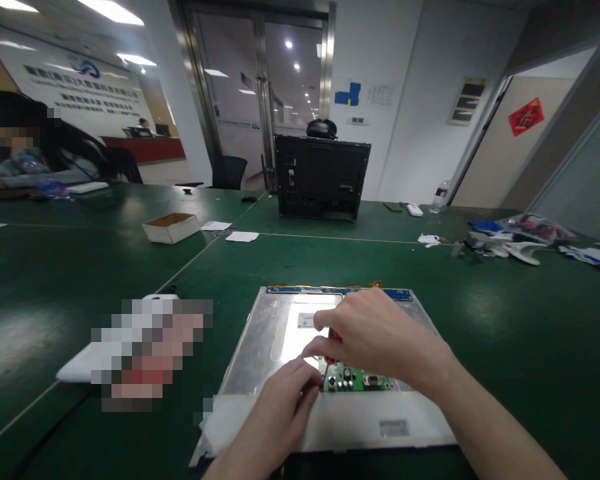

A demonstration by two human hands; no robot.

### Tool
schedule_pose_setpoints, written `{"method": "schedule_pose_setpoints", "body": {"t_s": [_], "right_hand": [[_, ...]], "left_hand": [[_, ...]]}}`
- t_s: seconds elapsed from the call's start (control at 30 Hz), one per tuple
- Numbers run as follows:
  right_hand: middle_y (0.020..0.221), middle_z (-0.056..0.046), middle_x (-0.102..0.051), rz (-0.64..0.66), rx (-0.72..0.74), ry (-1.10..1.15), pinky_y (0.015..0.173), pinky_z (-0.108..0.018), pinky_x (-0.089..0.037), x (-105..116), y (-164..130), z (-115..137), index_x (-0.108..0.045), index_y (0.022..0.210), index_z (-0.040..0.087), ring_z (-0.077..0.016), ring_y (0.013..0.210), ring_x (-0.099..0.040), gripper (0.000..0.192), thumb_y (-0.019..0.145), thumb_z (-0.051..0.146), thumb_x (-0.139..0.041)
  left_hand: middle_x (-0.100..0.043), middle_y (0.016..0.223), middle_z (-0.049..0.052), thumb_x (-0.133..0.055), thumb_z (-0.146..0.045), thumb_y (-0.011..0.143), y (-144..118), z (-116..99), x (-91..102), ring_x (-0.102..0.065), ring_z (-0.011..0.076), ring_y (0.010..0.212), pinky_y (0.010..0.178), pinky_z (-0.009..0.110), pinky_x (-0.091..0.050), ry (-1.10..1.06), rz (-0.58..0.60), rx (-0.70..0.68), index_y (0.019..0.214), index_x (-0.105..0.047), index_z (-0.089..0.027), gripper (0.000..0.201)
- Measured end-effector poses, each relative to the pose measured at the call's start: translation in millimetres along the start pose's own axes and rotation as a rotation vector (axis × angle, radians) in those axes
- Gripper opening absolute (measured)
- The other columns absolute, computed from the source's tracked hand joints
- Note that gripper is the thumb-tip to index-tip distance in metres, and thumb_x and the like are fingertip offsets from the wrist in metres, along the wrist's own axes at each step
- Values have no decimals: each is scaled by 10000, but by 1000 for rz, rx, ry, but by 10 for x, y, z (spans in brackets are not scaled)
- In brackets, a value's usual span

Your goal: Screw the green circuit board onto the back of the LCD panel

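Observation:
An LCD display panel [250, 347] lies metal back up on the table in front of me. A green circuit board [353, 380] sits on it, and a blue circuit strip [305, 291] runs along its far edge. My right hand [367, 330] is closed around a red and black screwdriver [333, 337], held upright over the board's left part. Close beside the screwdriver's lower end, my left hand [293, 390] rests at the board's left edge with fingers curled together. Whatever those fingertips pinch, if anything, is hidden.
A green table [220, 267] spans the view. Left of the panel lies a white object [130, 340], partly pixelated. Farther off stand an open box [173, 228] and a black monitor housing [323, 177]. Bags and parts [500, 243] lie right; a person [45, 147] sits left.

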State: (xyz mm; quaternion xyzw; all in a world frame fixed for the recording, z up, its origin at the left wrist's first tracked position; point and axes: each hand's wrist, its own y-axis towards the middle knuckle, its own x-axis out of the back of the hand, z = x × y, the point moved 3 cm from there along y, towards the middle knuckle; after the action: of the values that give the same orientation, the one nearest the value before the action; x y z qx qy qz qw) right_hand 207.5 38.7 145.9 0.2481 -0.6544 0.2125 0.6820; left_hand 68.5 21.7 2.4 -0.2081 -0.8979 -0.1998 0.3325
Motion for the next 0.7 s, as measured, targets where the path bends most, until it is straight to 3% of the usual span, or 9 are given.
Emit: {"method": "schedule_pose_setpoints", "body": {"t_s": [0.07, 0.17, 0.3, 0.43, 0.6, 0.7], "right_hand": [[649, -28, -667, 4, -2, -9, 513, -266, -253, -14, 10, 7, -664, 758, 200, -162, 617, -604, 363, 919, 463, -471], [757, -27, -701, -25, 37, 4, 512, -269, -242, -15, -7, -2, -648, 937, 214, -157, 641, -603, 179, 886, 337, -529], [928, -42, -702, -29, 142, 122, 541, -265, -296, 7, -58, -21, -552, 1090, 189, -164, 729, -608, 279, 817, 245, -557], [955, -36, -693, -11, 198, 174, 571, -265, -332, 31, -92, 0, -536, 1091, 198, -167, 770, -609, 302, 794, 230, -578], [754, -37, -689, -12, 47, 35, 528, -274, -278, 16, -47, 29, -634, 934, 210, -182, 680, -615, 292, 876, 475, -527], [663, -31, -664, -11, -8, -16, 513, -271, -235, 2, -19, 25, -650, 810, 199, -162, 626, -595, 342, 914, 472, -471]], "left_hand": [[-638, 855, 46, -449, -117, 835, 8, -18, 14, -579, 195, 785, 691, 285, -427, 8, -7, -2, 808, -585, -191, 157], [-635, 865, 44, -449, -101, 824, 20, -40, 26, -578, 192, 792, 695, 284, -424, -4, 1, -5, 808, -578, -189, 157], [-636, 877, 46, -443, -94, 820, 23, -31, 18, -579, 196, 811, 705, 288, -428, -28, 19, 4, 823, -581, -190, 168], [-642, 906, 58, -441, -110, 836, 10, 7, -12, -585, 210, 844, 730, 305, -443, -32, 15, 7, 867, -599, -195, 183], [-644, 926, 50, -444, -95, 841, -11, 29, -28, -592, 203, 856, 751, 296, -448, -17, -10, -20, 892, -598, -205, 197], [-642, 874, 41, -452, -99, 838, -9, 16, -13, -588, 193, 799, 710, 281, -439, 5, -3, -11, 827, -585, -198, 166]]}}
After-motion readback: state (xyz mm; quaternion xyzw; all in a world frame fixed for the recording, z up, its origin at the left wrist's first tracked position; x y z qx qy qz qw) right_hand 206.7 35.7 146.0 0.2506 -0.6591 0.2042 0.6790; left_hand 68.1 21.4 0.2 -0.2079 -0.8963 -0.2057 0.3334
